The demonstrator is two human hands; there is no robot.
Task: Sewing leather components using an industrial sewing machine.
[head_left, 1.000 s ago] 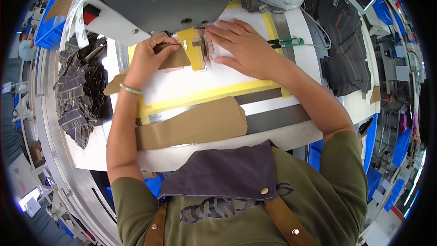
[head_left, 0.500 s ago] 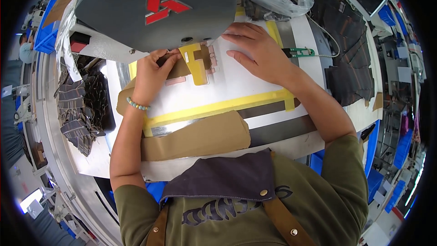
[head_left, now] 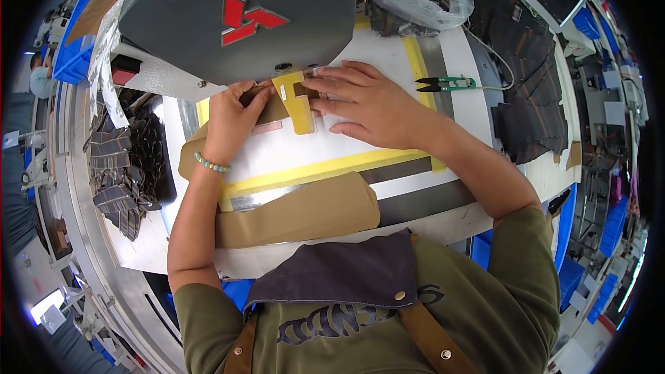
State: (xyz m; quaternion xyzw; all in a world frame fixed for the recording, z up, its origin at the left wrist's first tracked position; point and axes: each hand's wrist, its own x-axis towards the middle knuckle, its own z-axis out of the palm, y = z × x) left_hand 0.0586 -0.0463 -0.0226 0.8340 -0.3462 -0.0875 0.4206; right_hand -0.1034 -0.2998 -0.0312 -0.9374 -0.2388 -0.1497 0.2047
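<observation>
Between the two hands: one yellow flat plate with a cut-out notch (head_left: 301, 121), resting on the white work surface (head_left: 332, 145), with a long brown cloth piece (head_left: 276, 109) to its left. Left hand (head_left: 234, 119): narrow, thumb and fingers pinching that cloth. Right hand (head_left: 370, 105): wide, palm down, holding nothing, fingertips at the plate's notched side. Step in hand, by judgement: positioning cloth at the plate; the next move calls for steady alignment. Beyond the fingertips: dark grey machine head with red emblem (head_left: 187, 24). Right of the right hand: green-handled snips (head_left: 454, 84). Nearer the body: second brown cloth panel (head_left: 298, 211).
</observation>
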